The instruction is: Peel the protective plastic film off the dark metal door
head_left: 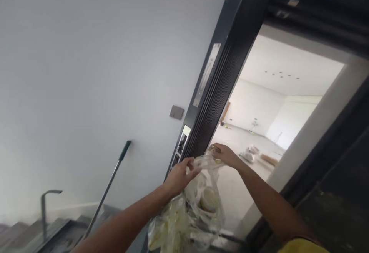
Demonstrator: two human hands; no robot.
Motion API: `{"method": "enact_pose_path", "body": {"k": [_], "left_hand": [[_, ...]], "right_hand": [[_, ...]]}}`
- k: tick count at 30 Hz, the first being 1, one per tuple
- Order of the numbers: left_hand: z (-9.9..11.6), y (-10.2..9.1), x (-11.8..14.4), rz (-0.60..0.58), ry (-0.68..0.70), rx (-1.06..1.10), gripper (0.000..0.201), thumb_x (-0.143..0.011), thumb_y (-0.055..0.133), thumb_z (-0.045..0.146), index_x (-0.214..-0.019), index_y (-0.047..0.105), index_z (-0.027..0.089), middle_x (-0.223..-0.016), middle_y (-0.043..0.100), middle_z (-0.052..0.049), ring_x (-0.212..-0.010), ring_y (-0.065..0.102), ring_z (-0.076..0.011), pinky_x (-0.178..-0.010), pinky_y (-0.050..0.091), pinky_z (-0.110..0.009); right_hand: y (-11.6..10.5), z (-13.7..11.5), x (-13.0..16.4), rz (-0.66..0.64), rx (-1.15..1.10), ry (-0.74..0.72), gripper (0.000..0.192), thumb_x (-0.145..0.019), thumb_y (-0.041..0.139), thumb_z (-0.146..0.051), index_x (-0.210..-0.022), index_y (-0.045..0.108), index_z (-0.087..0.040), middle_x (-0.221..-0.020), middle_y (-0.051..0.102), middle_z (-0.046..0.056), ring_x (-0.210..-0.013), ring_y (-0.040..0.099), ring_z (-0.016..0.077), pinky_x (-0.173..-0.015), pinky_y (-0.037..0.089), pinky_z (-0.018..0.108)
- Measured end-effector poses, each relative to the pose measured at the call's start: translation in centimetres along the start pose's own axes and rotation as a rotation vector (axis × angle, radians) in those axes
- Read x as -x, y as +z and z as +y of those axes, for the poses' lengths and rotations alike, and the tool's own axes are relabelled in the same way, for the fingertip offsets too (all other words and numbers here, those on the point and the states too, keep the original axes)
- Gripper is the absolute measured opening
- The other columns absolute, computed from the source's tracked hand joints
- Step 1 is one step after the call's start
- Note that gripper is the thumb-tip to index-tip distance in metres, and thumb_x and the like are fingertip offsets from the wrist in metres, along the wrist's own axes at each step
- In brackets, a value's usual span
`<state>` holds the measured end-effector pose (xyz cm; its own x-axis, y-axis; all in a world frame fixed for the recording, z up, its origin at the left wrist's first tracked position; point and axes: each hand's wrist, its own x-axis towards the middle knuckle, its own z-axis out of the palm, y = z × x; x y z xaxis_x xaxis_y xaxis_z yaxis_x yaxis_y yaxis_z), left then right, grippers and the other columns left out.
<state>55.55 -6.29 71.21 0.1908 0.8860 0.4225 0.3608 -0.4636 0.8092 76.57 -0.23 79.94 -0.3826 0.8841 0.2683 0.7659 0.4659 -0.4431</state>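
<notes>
A clear plastic bag (204, 182) hangs below my two hands beside the edge of the dark door. My left hand (179, 175) grips its upper rim, thumb and fingers closed on the film. At the other side of the opening, my right hand (223, 155) pinches the bag, with a small yellowish bit at its fingertips that is too blurred to name. Inside the bag shows a pale round thing (209, 199) like a roll of tape. More crumpled plastic with yellowish contents (170, 226) lies below my left hand.
A dark door frame (227, 53) with a metal lock plate (206, 74) slants through the view. Left of it are a grey wall switch (176, 112), a green-handled pole (112, 178) and stairs (20, 233). Through the doorway, wrapped bundles (250, 154) lie on the room's floor.
</notes>
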Motion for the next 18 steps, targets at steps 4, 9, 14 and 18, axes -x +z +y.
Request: {"method": "enact_pose_path", "body": {"k": [4,9,14,18], "left_hand": [[-1.9,4.1,-1.3,-0.059,-0.055,0.115,0.072,-0.07,0.066,0.049,-0.128,0.042,0.014,-0.1,0.062,-0.006,-0.073,0.056,-0.0143,-0.067,0.041,-0.023],[-5.1,9.7,-3.3,0.086,-0.237,0.447,0.038,-0.073,0.063,0.046,-0.09,0.059,0.013,-0.08,0.061,-0.003,-0.071,0.054,-0.0128,-0.064,0.042,-0.021],[-5.0,15.3,-4.5,0.245,-0.316,0.644,0.035,-0.072,0.065,0.046,-0.077,0.056,0.012,-0.07,0.054,-0.001,-0.063,0.047,-0.0096,-0.058,0.039,-0.02],[-5.0,18.5,-3.7,0.201,-0.38,0.57,0.035,-0.074,0.061,0.048,-0.078,0.059,0.013,-0.072,0.057,-0.003,-0.068,0.051,-0.0126,-0.063,0.041,-0.021]], "right_hand": [[4.6,1.5,3.8,-0.081,-0.616,-0.037,0.038,-0.08,0.054,-0.042,-0.11,0.056,-0.018,-0.096,0.063,0.004,-0.088,0.059,0.0162,-0.08,0.047,0.031],[9.7,7.1,8.8,0.221,-0.758,0.052,0.072,-0.069,0.068,-0.044,-0.131,0.038,-0.025,-0.127,0.052,0.011,-0.117,0.05,0.0223,-0.098,0.04,0.042],[17.9,11.2,14.4,-0.075,-1.069,0.29,0.088,-0.05,0.079,-0.039,-0.127,0.039,-0.024,-0.118,0.059,0.012,-0.102,0.06,0.0268,-0.086,0.05,0.043],[18.6,13.6,15.9,0.166,-1.003,0.598,0.053,-0.062,0.065,-0.041,-0.11,0.051,-0.024,-0.097,0.066,0.008,-0.082,0.065,0.0236,-0.071,0.054,0.039]]}}
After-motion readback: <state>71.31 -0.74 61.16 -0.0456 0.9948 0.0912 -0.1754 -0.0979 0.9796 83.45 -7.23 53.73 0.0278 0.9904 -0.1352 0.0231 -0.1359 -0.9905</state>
